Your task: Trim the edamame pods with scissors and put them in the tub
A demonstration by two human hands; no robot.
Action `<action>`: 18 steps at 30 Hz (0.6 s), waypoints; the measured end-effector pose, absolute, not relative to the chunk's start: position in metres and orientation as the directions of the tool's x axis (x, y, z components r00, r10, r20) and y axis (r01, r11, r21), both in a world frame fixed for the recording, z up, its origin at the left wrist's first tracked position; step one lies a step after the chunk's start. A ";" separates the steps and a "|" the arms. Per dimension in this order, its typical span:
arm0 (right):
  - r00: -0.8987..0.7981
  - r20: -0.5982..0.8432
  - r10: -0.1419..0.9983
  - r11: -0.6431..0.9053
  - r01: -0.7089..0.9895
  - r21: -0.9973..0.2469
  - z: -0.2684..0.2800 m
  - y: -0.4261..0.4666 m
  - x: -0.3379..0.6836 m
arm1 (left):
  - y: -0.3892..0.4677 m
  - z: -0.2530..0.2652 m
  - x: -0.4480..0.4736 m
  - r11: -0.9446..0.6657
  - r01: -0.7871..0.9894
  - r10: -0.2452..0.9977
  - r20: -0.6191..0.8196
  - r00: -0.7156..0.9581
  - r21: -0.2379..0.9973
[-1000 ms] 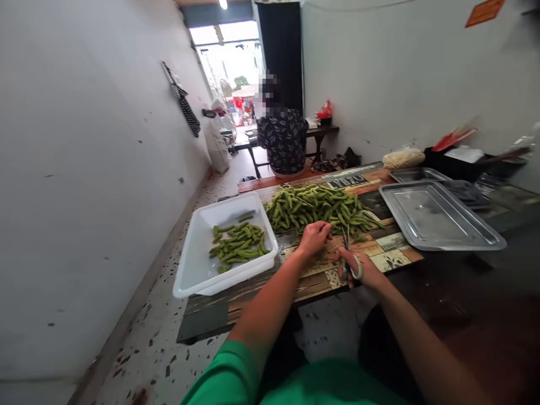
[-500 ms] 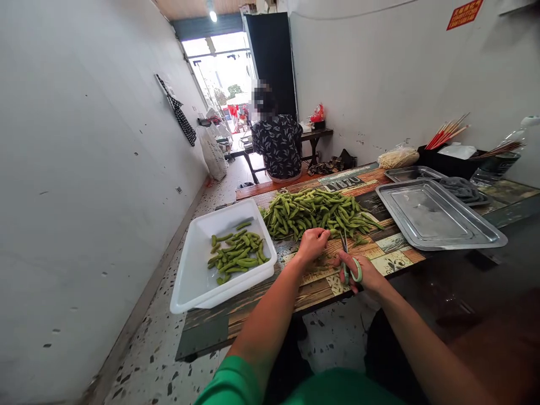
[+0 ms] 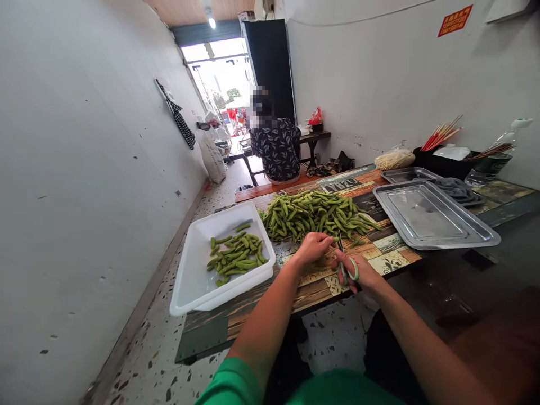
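While the left hand [image 3: 314, 248] pinches a pod [image 3: 336, 239] beside scissors [image 3: 355, 270] clasped by the right hand [image 3: 365, 275], a slipping grip risks a cut.

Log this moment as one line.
left hand: pinching pod | right hand: holding scissors | pod pile: on table | white tub: loose pods inside

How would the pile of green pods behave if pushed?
The pile of green pods would probably spread rather than slide as one: the pods lie loose and crisscrossed. Each probably won't roll far, being slim and curved. Edge pods might scatter easily, as a few lie apart on the table.
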State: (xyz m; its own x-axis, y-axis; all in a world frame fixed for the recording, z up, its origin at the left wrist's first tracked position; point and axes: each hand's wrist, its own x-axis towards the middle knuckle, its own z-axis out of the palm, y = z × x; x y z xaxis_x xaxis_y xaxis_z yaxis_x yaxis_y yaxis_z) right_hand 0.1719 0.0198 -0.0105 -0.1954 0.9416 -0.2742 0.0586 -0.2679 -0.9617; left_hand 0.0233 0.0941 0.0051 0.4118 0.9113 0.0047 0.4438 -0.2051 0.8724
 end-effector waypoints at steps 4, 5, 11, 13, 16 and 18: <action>-0.181 -0.282 0.942 -0.282 0.031 -0.959 -0.011 0.021 0.171 | 0.091 0.010 0.023 -0.200 0.439 0.907 -0.004 0.421 0.876; -0.181 -0.283 0.942 -0.284 0.024 -0.959 -0.011 0.021 0.171 | 0.090 0.011 0.023 -0.201 0.438 0.904 -0.006 0.428 0.876; -0.168 -0.300 0.939 -0.301 0.024 -0.953 -0.007 0.021 0.170 | 0.090 0.011 0.022 -0.216 0.434 0.892 -0.003 0.451 0.875; -0.172 -0.296 0.940 -0.296 0.025 -0.955 -0.006 0.020 0.170 | 0.091 0.011 0.022 -0.219 0.434 0.893 0.000 0.451 0.874; -0.177 -0.286 0.942 -0.283 0.042 -0.958 -0.008 0.019 0.170 | 0.092 0.011 0.020 -0.215 0.437 0.893 -0.005 0.450 0.874; -0.175 -0.265 0.948 -0.258 0.062 -0.964 -0.011 0.020 0.171 | 0.094 0.010 0.020 -0.210 0.439 0.891 -0.013 0.453 0.874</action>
